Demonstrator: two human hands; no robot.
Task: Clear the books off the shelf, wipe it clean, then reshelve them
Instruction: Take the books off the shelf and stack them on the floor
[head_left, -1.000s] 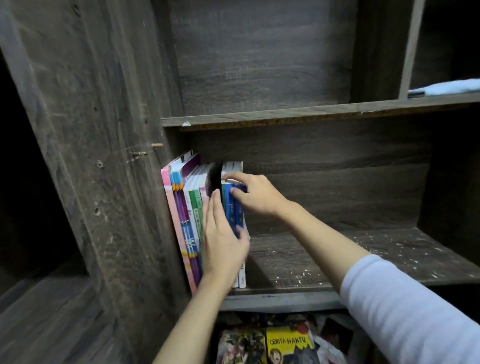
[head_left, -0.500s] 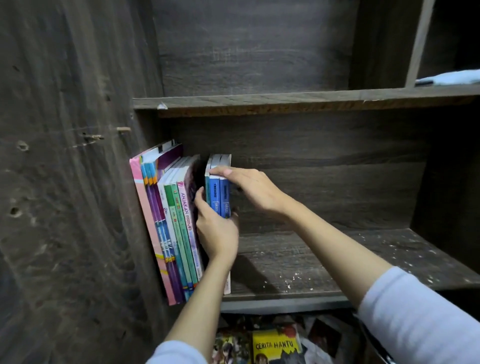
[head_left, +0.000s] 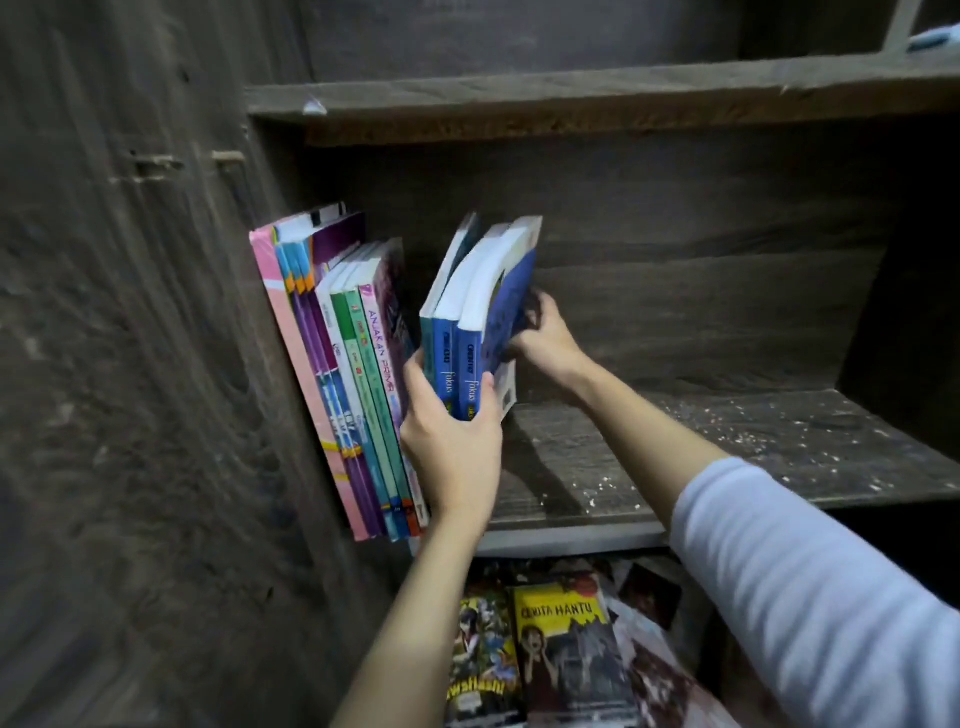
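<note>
Moved since the previous frame: the bundle of three blue-spined paperback books (head_left: 470, 332) has tipped away from the row. Its top edge now leans right, its lower edge has come up off the board, and a wedge-shaped gap has opened beside it.

1. Dark wood-grain bookcase side panel (head_left: 130, 364): bounds the compartment on the left.
2. Dusty dark wooden shelf board (head_left: 727, 447): bare from the bundle to the right wall, giving wide room there. The upper shelf board (head_left: 571, 98) sits well above the book tops.
3. Row of thin pink, purple and green books (head_left: 343, 374): stands at the far left and leans against the side panel. Its lower corners jut past the board's front edge.
4. White sleeve (head_left: 805, 587): covers the right forearm.
5. Left hand (head_left: 452, 447): grips the bundle's lower spines, with the thumb across the front and the fingers in the gap.
6. Right hand (head_left: 545, 338): fingers curl onto the bundle's right cover.
7. Yellow-covered book (head_left: 566, 644): lies in the compartment below.
8. Pale crumbs (head_left: 613, 488): scattered near the front lip.
</note>
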